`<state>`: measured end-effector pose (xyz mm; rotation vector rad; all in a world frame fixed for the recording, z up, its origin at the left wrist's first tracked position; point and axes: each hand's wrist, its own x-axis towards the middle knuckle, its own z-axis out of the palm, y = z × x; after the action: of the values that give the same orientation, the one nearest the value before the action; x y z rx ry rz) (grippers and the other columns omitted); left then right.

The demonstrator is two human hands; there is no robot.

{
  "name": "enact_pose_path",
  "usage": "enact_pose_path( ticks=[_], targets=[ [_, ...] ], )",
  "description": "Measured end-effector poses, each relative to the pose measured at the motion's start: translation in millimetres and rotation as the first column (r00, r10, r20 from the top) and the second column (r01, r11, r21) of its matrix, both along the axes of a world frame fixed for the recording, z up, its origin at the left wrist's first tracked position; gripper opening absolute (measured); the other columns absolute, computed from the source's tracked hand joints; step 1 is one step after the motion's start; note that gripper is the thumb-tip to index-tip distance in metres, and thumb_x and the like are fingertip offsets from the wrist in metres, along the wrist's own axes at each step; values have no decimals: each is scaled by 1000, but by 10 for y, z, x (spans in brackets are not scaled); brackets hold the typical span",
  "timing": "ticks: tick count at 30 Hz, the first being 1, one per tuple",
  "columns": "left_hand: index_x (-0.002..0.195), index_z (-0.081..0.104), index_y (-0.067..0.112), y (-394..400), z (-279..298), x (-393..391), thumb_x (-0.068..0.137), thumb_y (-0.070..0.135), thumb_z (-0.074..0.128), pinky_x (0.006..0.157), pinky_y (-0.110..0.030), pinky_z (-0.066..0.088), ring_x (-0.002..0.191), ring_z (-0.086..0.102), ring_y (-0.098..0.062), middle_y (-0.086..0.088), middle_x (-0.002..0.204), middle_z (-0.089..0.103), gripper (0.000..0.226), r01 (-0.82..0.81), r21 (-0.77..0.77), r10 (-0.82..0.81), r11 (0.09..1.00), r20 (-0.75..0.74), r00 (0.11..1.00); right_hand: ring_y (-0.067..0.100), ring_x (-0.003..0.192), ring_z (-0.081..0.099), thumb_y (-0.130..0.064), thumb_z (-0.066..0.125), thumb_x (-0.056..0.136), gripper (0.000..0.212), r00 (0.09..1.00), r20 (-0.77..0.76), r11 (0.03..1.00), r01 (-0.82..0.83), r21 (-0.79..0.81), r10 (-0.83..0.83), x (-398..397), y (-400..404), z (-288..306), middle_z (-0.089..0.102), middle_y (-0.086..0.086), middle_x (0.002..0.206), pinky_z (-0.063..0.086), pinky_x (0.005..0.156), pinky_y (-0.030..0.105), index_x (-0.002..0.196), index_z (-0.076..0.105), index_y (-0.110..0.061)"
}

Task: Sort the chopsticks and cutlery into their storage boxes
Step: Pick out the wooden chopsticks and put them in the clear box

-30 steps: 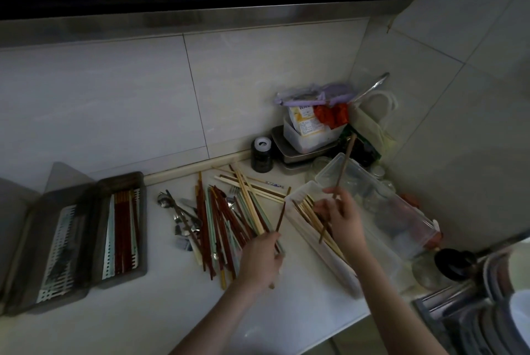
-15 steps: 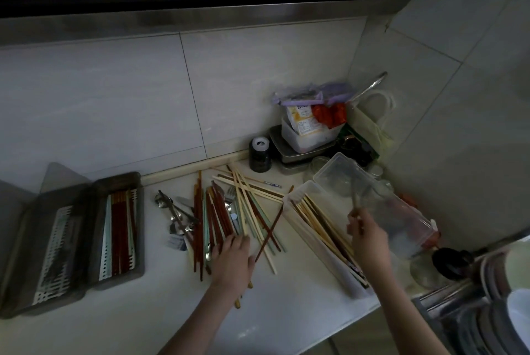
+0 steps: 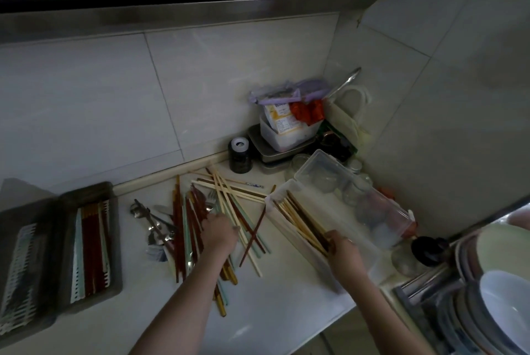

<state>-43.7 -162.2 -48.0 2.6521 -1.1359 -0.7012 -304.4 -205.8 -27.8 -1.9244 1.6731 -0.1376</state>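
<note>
A loose pile of chopsticks [image 3: 229, 205], red, pale green and wooden, lies on the white counter. Metal spoons and forks [image 3: 152, 225] lie at its left side. My left hand [image 3: 219, 235] rests on the pile with its fingers down among the red sticks. A clear storage box [image 3: 286, 228] with its lid [image 3: 344, 182] open holds wooden chopsticks [image 3: 298, 217]. My right hand [image 3: 341, 251] is at the box's near end, fingers curled on the ends of those chopsticks. A dark grey box [image 3: 114, 240] at the left holds red chopsticks [image 3: 91, 245].
A black jar [image 3: 240, 154], a scale with a tub of packets [image 3: 284, 134] and glass jars [image 3: 352, 188] crowd the back right corner. Stacked bowls and plates [image 3: 499, 291] sit in a rack at the right. The counter's front edge runs close below my right forearm.
My right hand lowered its upright wooden chopstick into the clear box and slid to the box's near end. My left hand let go of a dark chopstick and moved left onto the pile.
</note>
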Motion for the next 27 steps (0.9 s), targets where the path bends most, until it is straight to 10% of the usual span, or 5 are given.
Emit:
enact_pose_path(
  ticks=[27],
  targets=[
    [97,65,17,-131,-64,-124,80,37,61,81,-36,52,93,62,-23,-4,99,64,27,-57,112,63,992,-50,997,14,90,55,-14,40,97,30,998,11,997,-64,-32,64,36,2,-46,59,-1,112,48,78,29,121,53,-27]
  ],
)
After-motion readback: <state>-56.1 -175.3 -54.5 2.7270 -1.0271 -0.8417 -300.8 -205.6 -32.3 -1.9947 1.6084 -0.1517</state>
